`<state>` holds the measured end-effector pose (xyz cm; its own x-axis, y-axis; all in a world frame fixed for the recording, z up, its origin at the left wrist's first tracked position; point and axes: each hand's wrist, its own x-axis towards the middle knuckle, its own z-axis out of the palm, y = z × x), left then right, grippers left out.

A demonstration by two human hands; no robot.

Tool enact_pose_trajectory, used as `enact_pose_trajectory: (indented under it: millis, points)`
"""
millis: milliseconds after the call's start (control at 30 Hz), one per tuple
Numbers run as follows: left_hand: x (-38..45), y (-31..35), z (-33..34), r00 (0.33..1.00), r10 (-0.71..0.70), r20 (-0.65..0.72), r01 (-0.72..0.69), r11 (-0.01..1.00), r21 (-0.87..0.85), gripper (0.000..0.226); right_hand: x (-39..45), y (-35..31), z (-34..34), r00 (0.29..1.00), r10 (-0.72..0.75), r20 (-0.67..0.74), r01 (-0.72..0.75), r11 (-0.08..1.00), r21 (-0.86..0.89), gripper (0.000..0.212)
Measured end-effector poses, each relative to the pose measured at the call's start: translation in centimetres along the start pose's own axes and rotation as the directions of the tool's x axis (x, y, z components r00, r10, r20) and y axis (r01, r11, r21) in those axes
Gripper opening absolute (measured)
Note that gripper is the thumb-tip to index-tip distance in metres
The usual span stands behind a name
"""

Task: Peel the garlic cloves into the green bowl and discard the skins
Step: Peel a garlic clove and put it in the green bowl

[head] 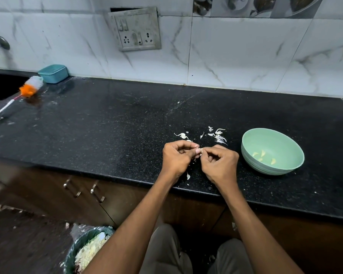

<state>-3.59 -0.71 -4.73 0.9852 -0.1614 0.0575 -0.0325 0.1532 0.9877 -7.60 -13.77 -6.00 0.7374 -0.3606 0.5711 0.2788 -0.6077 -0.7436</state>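
Note:
My left hand (pixel 177 158) and my right hand (pixel 219 164) meet above the black counter, near its front edge. Both pinch one small garlic clove (pixel 200 150) between their fingertips; the fingers hide most of it. A green bowl (pixel 254 139) stands on the counter to the right of my hands, with several peeled yellowish cloves (pixel 262 156) inside. Loose white garlic skins (pixel 218 135) lie scattered on the counter just beyond my hands, and one skin (pixel 188 176) lies between my wrists.
A waste bin (pixel 87 252) lined with a bag and holding pale scraps stands on the floor at lower left. A bottle brush (pixel 18 96) and a teal box (pixel 53 73) lie at the counter's far left beside the sink. Cabinet handles (pixel 96 192) sit below the counter edge.

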Motion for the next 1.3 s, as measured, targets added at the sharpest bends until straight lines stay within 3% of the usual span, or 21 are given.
enact_pose_trajectory:
  millis: [333, 600, 900, 1300]
  points:
    - [0.09, 0.00, -0.16, 1.000, 0.015, 0.024, -0.014, 1.000, -0.026, 0.022, 0.03, -0.23, 0.11, 0.998, -0.060, 0.007, 0.060, 0.997, -0.044, 0.011]
    - [0.19, -0.32, -0.35, 0.998, 0.048, 0.052, -0.046, 0.998, -0.031, 0.025, -0.01, -0.02, 0.13, 0.997, 0.071, -0.014, -0.070, 0.996, 0.055, 0.014]
    - [0.32, -0.62, -0.41, 0.996, 0.076, 0.055, -0.076, 0.997, 0.007, 0.022, 0.06, -0.26, -0.13, 0.997, 0.062, 0.049, -0.065, 0.996, 0.057, 0.010]
    - [0.43, -0.87, -0.24, 0.992, 0.106, 0.066, -0.109, 0.993, 0.043, 0.027, 0.05, -0.34, -0.13, 0.998, 0.056, 0.032, -0.058, 0.997, 0.057, 0.010]
